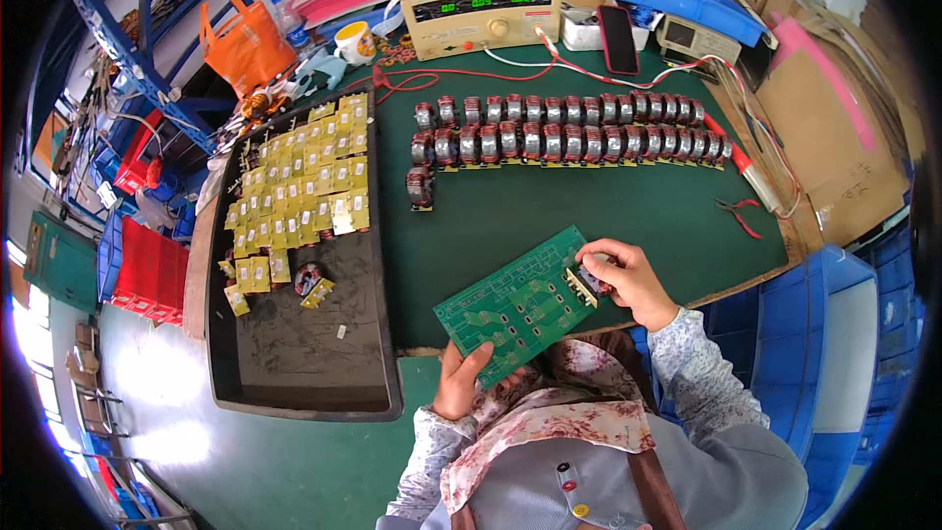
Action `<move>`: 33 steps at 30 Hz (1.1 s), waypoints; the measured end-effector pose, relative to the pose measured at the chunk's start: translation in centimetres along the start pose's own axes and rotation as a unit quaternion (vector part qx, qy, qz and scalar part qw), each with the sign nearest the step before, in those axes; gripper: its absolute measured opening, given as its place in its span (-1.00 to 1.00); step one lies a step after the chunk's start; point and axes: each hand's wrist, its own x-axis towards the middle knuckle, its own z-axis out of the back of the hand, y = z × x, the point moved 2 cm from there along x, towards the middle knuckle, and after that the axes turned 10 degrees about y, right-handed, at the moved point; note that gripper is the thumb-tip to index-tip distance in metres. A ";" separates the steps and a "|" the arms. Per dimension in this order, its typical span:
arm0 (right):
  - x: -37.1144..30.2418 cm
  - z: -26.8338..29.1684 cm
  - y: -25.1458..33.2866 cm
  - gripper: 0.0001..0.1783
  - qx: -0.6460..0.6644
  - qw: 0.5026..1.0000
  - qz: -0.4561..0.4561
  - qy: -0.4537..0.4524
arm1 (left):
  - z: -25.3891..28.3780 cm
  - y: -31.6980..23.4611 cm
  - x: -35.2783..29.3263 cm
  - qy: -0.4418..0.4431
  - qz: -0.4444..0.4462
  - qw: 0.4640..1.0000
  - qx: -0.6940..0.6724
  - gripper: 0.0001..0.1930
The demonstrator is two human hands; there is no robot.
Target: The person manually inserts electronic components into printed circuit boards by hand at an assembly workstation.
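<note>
My left hand (pixel 457 381) is closed on the lower left edge of a green circuit board (pixel 510 302), thumb on top, and holds it tilted at the table's front edge. My right hand (pixel 636 285) pinches a wound toroid coil on a small yellow board (pixel 581 287). That coil is at the green board's right end; whether the two touch, I cannot tell. Beyond the board, coils of the same kind (pixel 531 141) stand in two long rows, with a single coil (pixel 420 187) at the left in front of them.
A black tray (pixel 391 353) on the left holds many yellow-board coils (pixel 304 177) and a loose coil (pixel 309 278). Red-handled pliers (pixel 743 220) lie at the right. At the back are a power supply (pixel 483 18) with red and white leads, a phone (pixel 617 39) and a mug (pixel 354 43).
</note>
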 end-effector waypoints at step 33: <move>2.1 -1.2 -0.7 -0.19 -0.018 0.964 0.154 0.215 | 2.4 0.5 0.3 -0.029 0.001 1.000 0.010 -0.69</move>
